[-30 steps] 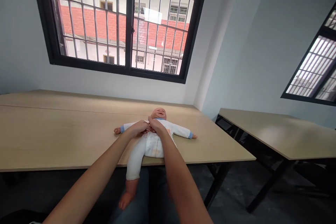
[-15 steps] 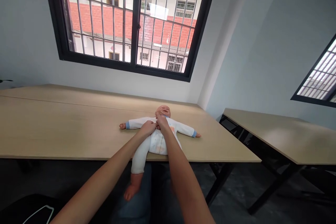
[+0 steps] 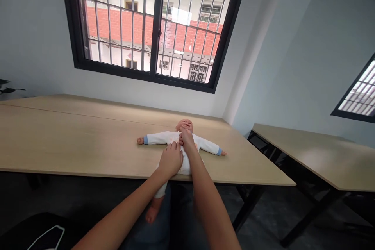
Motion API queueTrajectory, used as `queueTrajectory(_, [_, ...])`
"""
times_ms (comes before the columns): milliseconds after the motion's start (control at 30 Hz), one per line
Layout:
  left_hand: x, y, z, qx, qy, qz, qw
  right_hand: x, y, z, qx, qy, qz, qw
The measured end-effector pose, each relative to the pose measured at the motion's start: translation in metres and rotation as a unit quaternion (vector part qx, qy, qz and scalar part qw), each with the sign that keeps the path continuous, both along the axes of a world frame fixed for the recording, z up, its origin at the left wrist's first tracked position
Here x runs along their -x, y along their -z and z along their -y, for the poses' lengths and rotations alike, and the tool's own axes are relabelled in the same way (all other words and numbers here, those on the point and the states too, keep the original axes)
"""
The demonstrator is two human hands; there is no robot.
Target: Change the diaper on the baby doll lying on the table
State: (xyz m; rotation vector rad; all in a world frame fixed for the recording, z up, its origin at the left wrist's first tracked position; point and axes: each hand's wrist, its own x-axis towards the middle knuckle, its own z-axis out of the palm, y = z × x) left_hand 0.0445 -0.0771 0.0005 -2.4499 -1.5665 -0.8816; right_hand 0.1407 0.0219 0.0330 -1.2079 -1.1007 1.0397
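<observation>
A baby doll [image 3: 185, 124] in a white outfit lies on its back on the table, arms spread wide, with a blue cuff [image 3: 145, 139] at each wrist. Its bare foot [image 3: 152, 213] hangs past the table's front edge. My right hand [image 3: 186, 138] is closed at the outfit's upper chest, just below the doll's chin, gripping the white outfit [image 3: 159, 138]. Lower down, my left hand [image 3: 172, 158] rests on the doll's belly, palm down with its fingers laid forward on the cloth. My forearms and hands cover much of the torso and the legs.
The wooden table [image 3: 88, 136] stands against a wall with a barred window [image 3: 155, 27] above it. To the right, past a gap, is a second table [image 3: 316, 152]. Dark plant leaves [image 3: 11, 90] show at the left edge.
My left hand has come down from the doll's chest to its belly, and its fingers have loosened. My right hand stays at the upper chest. The view has shifted slightly.
</observation>
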Motion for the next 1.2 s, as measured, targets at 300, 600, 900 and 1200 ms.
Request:
queueTrajectory(300, [0.005, -0.005, 0.003, 0.001, -0.009, -0.024, 1.0, -0.018, 0.0, 0.026, -0.022, 0.065, 0.05, 0.996])
queueTrajectory(600, [0.006, -0.006, -0.007, 0.048, 0.01, -0.041, 0.998, -0.022, 0.013, 0.03, -0.058, 0.106, 0.157, 0.98])
queueTrajectory(900, [0.004, -0.005, 0.004, 0.107, -0.098, 0.023, 0.989, -0.022, 0.012, 0.041, -0.051, 0.099, 0.209, 0.972])
queueTrajectory(1200, [0.007, -0.008, 0.005, 0.126, -0.1, 0.02, 0.987, -0.015, 0.008, 0.055, -0.038, 0.127, 0.451, 0.883])
